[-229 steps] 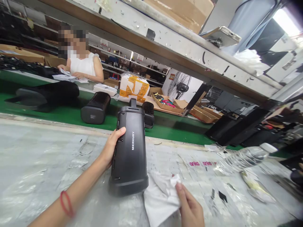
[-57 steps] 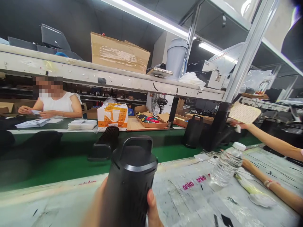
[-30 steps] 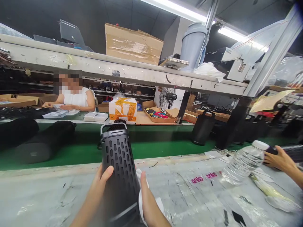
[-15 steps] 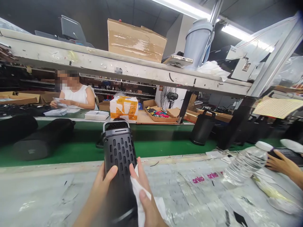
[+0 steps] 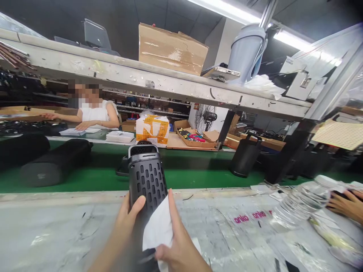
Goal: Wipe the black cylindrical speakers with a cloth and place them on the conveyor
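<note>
A black perforated cylindrical speaker (image 5: pixel 146 181) is held up near the lens, tilted slightly, over the desk (image 5: pixel 65 230); it is gripped from the side by the left hand (image 5: pixel 129 226), with the thumb laid across its body; a white cloth (image 5: pixel 157 230) is pinched in the right hand (image 5: pixel 181 253) and appears to be pressed against the speaker, though the lower end is blurred; a clear plastic water bottle (image 5: pixel 302 202) is laid on its side on the plastic-covered desk, and a co-worker's hand (image 5: pixel 343 204) is seen just beyond it; further off, a green conveyor belt (image 5: pixel 70 179) is occupied by more black speakers (image 5: pixel 245 160); a carton bound with orange tape (image 5: pixel 151 130) is placed beyond, near a seated person in a white top (image 5: pixel 96 113); a cardboard box (image 5: pixel 172 49) is set on the shelf (image 5: pixel 159 85) overhead.
</note>
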Demonstrator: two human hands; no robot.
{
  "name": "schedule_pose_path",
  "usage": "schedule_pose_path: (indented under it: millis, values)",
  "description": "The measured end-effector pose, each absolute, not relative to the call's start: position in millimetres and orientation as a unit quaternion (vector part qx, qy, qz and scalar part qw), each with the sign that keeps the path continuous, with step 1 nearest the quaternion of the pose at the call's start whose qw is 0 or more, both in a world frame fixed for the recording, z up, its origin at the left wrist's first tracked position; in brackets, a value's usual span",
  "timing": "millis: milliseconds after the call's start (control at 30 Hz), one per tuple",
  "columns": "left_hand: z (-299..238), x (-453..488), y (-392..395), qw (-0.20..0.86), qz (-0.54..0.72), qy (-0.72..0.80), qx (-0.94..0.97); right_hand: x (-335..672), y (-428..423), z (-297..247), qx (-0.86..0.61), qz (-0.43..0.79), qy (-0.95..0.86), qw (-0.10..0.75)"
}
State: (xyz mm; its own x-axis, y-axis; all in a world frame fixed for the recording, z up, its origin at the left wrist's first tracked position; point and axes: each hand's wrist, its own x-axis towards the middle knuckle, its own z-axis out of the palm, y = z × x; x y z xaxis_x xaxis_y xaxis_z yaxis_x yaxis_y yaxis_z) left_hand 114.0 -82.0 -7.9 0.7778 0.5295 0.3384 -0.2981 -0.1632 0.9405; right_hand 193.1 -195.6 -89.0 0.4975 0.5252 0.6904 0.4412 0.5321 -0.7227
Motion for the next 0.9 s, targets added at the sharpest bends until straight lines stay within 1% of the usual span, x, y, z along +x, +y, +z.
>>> schedule_pose_path:
  millis: [67,133,300,467,633,700,800,900]
  values:
    - [-6.8,112.7,-85.8,0.638,0.333,0.085,0.689,195.5,-199.0,-85.4,-0.447,0.065,-0.532,0.716]
    - [-5.9,111.3,-88.6,0.631,0.339,0.092,0.691,195.9,-203.3,-83.5,-0.458,0.078,-0.532,0.708]
    - [-5.1,108.4,-94.8,0.607,0.342,0.087,0.712,190.6,-209.7,-85.6,-0.55,0.024,-0.517,0.655]
    - [-7.9,106.7,-102.8,0.554,0.375,0.032,0.742,185.2,-208.2,-85.1,-0.524,0.0,-0.494,0.694]
    - [-11.8,107.9,-105.1,0.513,0.39,0.011,0.764,184.6,-207.0,-84.3,-0.541,-0.047,-0.493,0.68]
    - [-13.3,108.8,-106.8,0.509,0.397,0.017,0.764,185.1,-207.5,-83.3,-0.544,-0.053,-0.476,0.689]
    - [-17.8,108.7,-111.5,0.498,0.408,0.003,0.765,185.1,-208.6,-81.9,-0.514,-0.079,-0.46,0.72]
    - [-26.9,106.1,-115.4,0.465,0.42,0.005,0.78,183.3,-209.1,-81.5,-0.466,-0.127,-0.423,0.766]
